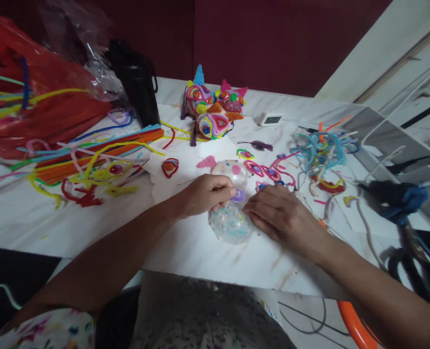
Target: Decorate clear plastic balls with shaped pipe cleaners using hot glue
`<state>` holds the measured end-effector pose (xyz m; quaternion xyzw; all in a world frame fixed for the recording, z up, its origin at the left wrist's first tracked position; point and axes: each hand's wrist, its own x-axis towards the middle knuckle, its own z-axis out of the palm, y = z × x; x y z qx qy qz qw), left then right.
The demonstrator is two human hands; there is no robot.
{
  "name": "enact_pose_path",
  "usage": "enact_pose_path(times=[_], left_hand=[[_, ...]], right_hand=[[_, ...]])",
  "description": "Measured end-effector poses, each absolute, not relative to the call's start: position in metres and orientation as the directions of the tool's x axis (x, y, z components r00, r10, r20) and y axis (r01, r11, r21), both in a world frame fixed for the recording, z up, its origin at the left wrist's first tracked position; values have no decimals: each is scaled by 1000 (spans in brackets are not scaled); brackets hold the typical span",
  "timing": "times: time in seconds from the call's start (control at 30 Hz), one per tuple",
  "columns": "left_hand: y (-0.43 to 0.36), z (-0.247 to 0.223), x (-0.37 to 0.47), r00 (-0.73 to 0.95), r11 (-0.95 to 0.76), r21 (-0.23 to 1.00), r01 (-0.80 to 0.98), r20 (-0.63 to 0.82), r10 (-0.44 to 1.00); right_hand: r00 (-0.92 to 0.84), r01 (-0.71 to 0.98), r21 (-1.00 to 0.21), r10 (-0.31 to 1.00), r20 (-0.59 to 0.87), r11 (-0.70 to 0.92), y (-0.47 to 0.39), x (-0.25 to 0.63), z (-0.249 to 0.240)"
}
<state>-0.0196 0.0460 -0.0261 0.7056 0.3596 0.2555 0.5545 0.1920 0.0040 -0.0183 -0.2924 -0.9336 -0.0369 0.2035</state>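
My left hand (218, 191) is closed, its thumb and finger pinching a small purple pipe-cleaner coil (238, 195). Just below the coil, a clear plastic half-ball (232, 227) with bits of teal inside rests on the table. My right hand (280, 211) has its fingers bunched together at the right side of that half-ball; what they hold, if anything, is hidden. Behind the hands lies a second clear piece (230, 169) with coloured dots, beside a pink pipe-cleaner cone (206, 162). Red and purple coiled eye shapes (260, 169) lie just beyond my right hand.
Several colourful pipe-cleaner animal heads (209, 109) stand at the back. Loose pipe cleaners (91, 155) and a black bottle (135, 82) are on the left. Tangled scraps (320, 150), a small white digital display (271, 119) and black-handled scissors (411, 261) are on the right.
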Motion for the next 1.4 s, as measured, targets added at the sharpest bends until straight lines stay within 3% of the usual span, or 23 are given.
enact_pose_path(times=[0.6, 0.83, 1.07, 1.2, 1.3, 1.4], left_hand=[[44, -21, -19, 607, -123, 974, 192, -19, 795], [44, -22, -19, 607, -125, 972, 201, -24, 794], [43, -24, -19, 624, -132, 969, 207, -27, 781], [41, -23, -18, 612, -169, 946, 278, -39, 790], [37, -22, -17, 618, -209, 926, 314, -32, 786], [34, -19, -16, 631, -216, 924, 315, -34, 775]], right_hand=[[-843, 519, 326, 411, 347, 790, -5, 184, -13], [-818, 547, 268, 439, 371, 793, -7, 186, -11], [-701, 603, -2, 532, 476, 797, -7, 195, -18], [-516, 609, -348, 689, 509, 713, -12, 199, -20], [-370, 592, -599, 842, 392, 539, -14, 194, -18], [-299, 558, -752, 930, 213, 351, -13, 186, -15]])
